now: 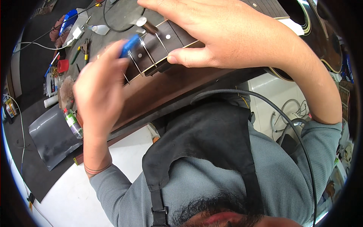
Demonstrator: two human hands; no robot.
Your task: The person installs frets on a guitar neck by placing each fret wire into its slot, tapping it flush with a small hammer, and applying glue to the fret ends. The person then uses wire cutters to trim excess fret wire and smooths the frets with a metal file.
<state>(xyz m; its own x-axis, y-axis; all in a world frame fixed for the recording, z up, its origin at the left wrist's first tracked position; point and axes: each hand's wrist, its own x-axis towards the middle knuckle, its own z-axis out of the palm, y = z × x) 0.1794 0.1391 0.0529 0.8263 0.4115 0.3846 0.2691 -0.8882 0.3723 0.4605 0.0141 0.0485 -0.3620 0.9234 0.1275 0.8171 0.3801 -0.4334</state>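
Note:
A guitar neck with a dark fretboard, bright metal frets and round pale inlay dots lies across the bench top. My left hand, smeared by motion, is closed on a blue tool at the frets; the tool's exact kind does not show. On the fretboard, flat and with its fingers stretched out, rests my right hand, its thumb along the near edge. Between the two hands a short metal cylinder stands on the fretboard. Part of the guitar body shows at the upper right.
Pliers, a squeeze bottle, a red cup and cables lie on the dark bench mat at the left. A green-labelled bottle lies near a glossy black sheet. A black hose arcs past my right side.

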